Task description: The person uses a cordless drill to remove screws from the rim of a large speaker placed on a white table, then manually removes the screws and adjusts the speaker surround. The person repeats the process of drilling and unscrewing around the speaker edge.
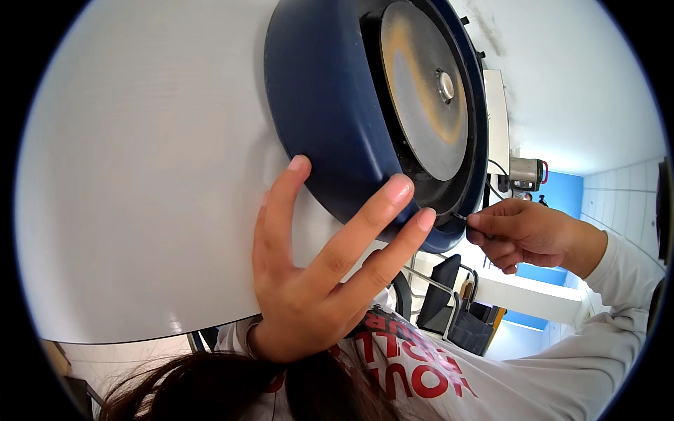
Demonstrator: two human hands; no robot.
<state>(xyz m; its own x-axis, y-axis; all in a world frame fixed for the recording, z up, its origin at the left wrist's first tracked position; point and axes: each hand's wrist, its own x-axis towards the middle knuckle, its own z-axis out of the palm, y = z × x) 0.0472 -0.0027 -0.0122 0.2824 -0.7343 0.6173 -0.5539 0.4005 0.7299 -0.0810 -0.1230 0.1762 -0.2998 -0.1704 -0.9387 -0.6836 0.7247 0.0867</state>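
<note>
A dark blue rice cooker body (319, 84) without its inner pot rests on the white table (154, 161). Inside it shows a round grey heating plate (414, 91) with a brownish ring stain and a silver button at its centre. My left hand (316, 281) is spread, with fingertips touching the cooker's outer wall and rim. At the cooker's near right rim, my right hand (526, 231) pinches a small thin tool (460, 217) with a metal shaft. Its tip points at the dark inner edge; the fingers hide most of it, so its exact kind is unclear.
Beyond the cooker stands a silver kettle-like pot (526, 173) with a red handle, near a dark cable (500, 168). A dark chair (442, 291) with a metal frame is to the right. Long dark hair hangs across the lower edge.
</note>
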